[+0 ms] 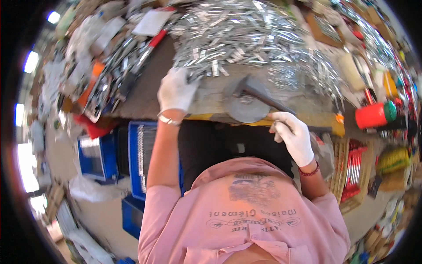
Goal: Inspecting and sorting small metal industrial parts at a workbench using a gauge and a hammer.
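A big heap of shiny flat metal strips (237, 33) covers the far part of the worktable. My left hand (177, 91), in a white glove, is at the heap's near left edge, its fingers and thumb closed around a few strips; their tips are partly hidden. Near the table's front edge sits a round grey metal block (246, 109). Across it lies a hammer (263, 94), its head on the block and its handle slanting toward my right hand (293, 137). That gloved hand is by the handle's end, fingers curled in; whatever they pinch is too small to tell.
Blue crates (134, 160) stand below the table on the left, one with metal parts. To the right are a red container with a green lid (373, 115) and a yellowish crate (339, 169) on the floor. Tools and bags (94, 83) crowd the left side of the table.
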Demonstrator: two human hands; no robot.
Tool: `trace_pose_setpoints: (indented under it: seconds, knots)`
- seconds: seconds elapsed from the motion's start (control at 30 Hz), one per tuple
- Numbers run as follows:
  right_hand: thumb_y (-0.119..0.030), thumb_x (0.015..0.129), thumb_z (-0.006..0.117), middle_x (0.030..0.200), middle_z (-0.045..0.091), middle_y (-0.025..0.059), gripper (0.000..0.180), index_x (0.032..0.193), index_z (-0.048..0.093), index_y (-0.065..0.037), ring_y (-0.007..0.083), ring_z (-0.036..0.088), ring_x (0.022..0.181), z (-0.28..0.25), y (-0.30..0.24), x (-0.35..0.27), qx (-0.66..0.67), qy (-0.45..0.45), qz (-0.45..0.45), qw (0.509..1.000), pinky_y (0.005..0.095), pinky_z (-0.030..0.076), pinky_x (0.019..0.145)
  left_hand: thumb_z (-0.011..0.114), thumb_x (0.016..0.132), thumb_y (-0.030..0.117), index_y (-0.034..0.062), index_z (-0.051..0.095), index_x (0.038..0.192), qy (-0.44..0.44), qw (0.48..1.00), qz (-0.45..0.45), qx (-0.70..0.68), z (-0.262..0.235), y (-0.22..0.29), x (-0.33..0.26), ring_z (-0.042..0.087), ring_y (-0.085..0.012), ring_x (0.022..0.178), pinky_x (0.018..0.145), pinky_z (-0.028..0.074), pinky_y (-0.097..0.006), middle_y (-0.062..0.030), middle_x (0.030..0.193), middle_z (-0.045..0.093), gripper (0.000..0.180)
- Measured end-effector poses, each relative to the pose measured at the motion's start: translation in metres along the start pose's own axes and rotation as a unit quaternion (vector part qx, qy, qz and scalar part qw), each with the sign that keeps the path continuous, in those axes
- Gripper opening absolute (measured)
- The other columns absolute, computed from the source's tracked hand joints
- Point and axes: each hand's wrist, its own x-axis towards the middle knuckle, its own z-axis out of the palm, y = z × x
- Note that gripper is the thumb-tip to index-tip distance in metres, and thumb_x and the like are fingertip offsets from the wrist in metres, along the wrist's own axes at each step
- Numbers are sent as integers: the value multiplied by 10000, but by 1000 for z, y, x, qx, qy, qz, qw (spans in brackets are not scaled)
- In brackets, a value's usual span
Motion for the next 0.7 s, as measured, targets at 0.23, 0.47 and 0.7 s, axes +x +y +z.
trace_pose_setpoints:
  seconds: [0.23,0.47,0.7]
  knots:
    - [-67,1029,635,945,747,59,227,1215,755,-16,94,668,774,-41,-2,3,-107,48,-72,990,266,565,737,802,872,158,74,758,941,-59,990,103,-82,-22,-2,-23,697,-386,917,821,545,-459,-161,963,705,117]
    - [-80,883,728,944,659,77,140,963,795,-172,285,717,899,-114,27,82,-569,284,-245,732,421,589,771,805,825,83,69,785,943,-65,981,150,-107,-32,12,-24,694,-354,898,805,545,-432,-136,939,698,121]
    - [-115,912,749,1002,726,104,52,962,756,-104,345,721,915,-97,15,80,-519,233,-267,778,445,594,789,763,807,90,134,736,946,-20,931,332,-148,-24,52,-61,678,-316,877,789,559,-443,-88,905,676,148]
